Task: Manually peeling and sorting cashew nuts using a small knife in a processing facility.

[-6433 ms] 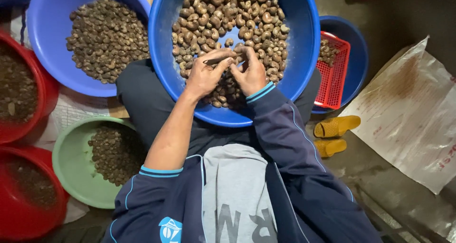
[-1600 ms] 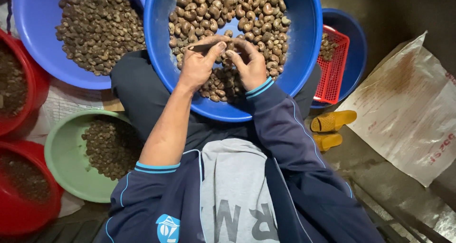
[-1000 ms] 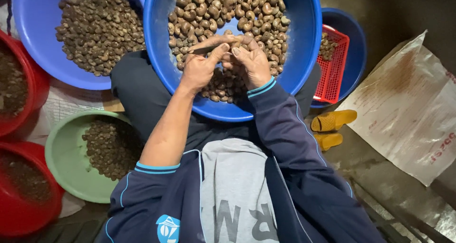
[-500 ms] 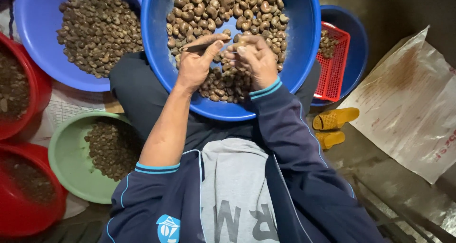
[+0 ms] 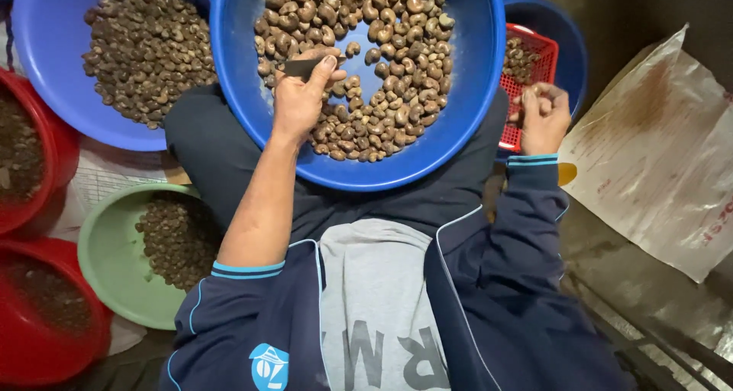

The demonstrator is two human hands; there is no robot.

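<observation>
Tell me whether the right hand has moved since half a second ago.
Yes. The right hand has swung right, out of the big blue basin where it worked beside the left hand, and is now over the red basket.

Navy jacket (image 5: 496, 299) (light-blue cuff stripes), grey shirt (image 5: 374, 299).

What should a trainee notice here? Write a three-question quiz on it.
1. True or false: the left hand holds a dark tool over the big blue basin.
2. Which container is the right hand at? A green bowl; B red basket; C red tub.
3. Fill in: the big blue basin rests on the person's ____.
Key: 1 true; 2 B; 3 lap.
</observation>
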